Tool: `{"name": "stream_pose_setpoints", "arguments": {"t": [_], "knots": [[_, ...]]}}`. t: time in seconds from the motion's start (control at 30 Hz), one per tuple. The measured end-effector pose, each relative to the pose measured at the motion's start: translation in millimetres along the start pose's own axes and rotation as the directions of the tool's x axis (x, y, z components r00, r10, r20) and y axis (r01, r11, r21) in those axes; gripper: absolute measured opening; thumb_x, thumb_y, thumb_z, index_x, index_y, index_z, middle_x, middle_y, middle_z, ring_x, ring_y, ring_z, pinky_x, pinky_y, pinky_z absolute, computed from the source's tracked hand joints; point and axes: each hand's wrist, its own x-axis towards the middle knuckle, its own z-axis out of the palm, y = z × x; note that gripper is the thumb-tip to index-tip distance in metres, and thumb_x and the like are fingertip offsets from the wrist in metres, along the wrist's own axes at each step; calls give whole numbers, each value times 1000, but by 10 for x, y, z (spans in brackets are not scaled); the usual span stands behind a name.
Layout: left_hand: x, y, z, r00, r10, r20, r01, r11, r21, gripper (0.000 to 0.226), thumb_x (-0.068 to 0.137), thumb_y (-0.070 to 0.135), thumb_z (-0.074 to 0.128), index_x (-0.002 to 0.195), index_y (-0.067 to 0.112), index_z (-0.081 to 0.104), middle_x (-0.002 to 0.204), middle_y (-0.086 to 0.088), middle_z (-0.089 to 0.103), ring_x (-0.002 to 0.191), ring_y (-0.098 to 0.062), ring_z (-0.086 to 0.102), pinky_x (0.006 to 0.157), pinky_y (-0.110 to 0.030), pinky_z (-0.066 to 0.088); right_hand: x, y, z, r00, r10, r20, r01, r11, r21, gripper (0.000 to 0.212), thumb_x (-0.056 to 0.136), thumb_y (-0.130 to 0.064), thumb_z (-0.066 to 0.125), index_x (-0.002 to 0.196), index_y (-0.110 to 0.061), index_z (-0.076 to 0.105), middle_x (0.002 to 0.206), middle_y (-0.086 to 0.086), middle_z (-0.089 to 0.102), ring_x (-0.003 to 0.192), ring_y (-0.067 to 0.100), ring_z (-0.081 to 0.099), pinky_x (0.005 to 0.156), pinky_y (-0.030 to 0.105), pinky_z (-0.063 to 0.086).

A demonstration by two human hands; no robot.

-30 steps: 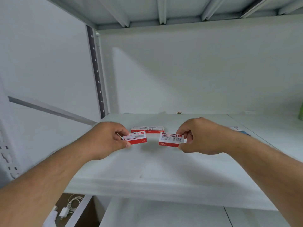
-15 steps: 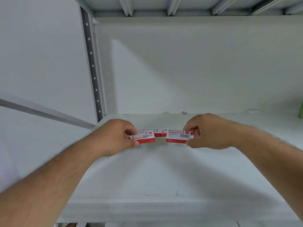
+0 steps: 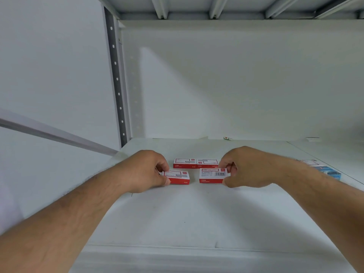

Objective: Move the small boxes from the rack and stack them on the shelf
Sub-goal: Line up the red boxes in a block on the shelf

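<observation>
Left hand pinching red box | right hand pinching barcode box | both low over shelf

A blue packet lies flat at the right, with a white card just behind it; a grey perforated upright post rises at the left, ribbed metal underside overhead

One head-worn wide-angle view faces forward into the shelf, seemingly close.
</observation>
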Motion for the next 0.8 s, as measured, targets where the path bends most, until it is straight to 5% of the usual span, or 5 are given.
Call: {"name": "stream_pose_setpoints", "arguments": {"t": [0.3, 0.47, 0.8], "knots": [[224, 81, 99, 1000, 11, -12, -11, 1000, 11, 27, 78, 34, 77, 103, 24, 71, 85, 14, 62, 83, -8, 63, 74, -24, 52, 154, 76, 50, 1000, 6, 18, -6, 999, 39, 30, 84, -34, 73, 112, -25, 71, 90, -16, 60, 73, 2, 57, 63, 15, 44], [258, 89, 138, 1000, 14, -23, -13, 999, 35, 27, 80, 34, 76, 104, 24, 71, 88, 13, 63, 83, -10, 63, 78, -28, 55, 207, 110, 73, 999, 22, 33, -24, 998, 63, 31, 83, -32, 73, 113, -25, 72, 99, -15, 68, 87, 6, 66, 80, 27, 57], [309, 31, 150, 1000, 24, 4, -24, 995, 101, 26, 81, 42, 70, 105, 33, 69, 91, 13, 62, 82, -6, 60, 78, -26, 53, 206, 175, 89, 999, 31, 13, -31, 998, 59, 42, 82, -49, 72, 118, -28, 67, 102, -13, 62, 92, 6, 61, 84, 25, 53]]}}
